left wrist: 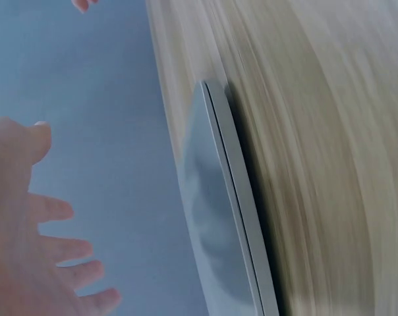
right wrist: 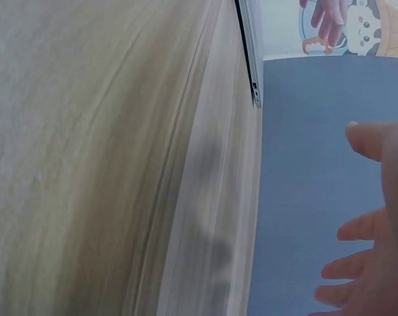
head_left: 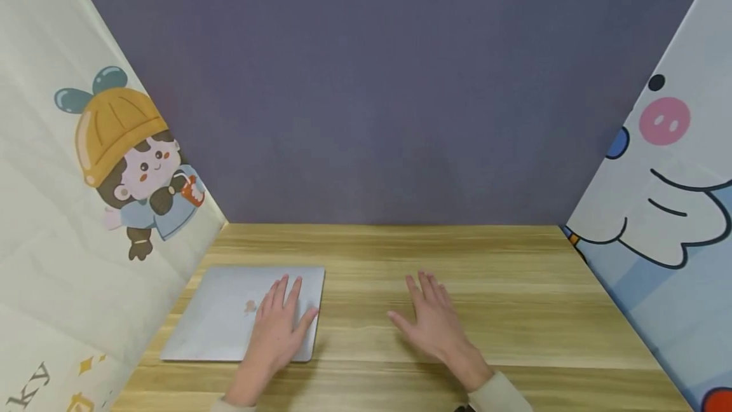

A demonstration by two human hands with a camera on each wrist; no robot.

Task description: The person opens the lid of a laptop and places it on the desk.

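Note:
A closed silver laptop (head_left: 223, 310) lies flat on the left part of the wooden table (head_left: 366, 380), a small logo on its lid. Over the lid's right half is my left hand (head_left: 276, 330), fingers straight and spread. In the left wrist view a gap shows between that hand (left wrist: 34, 243) and the laptop (left wrist: 212, 210). My right hand (head_left: 436, 326) hovers over bare wood to the right of the laptop, its fingers extended and nothing in it. The right wrist view shows this hand (right wrist: 377, 243) above the tabletop, with the laptop's edge (right wrist: 252, 52) beyond.
A dark grey-blue panel (head_left: 366, 94) stands along the table's back edge. On the left hangs a cream cloth (head_left: 46, 208) with a cartoon child; on the right, a pale blue and white cloth (head_left: 686, 310) with a pig-nosed cartoon figure.

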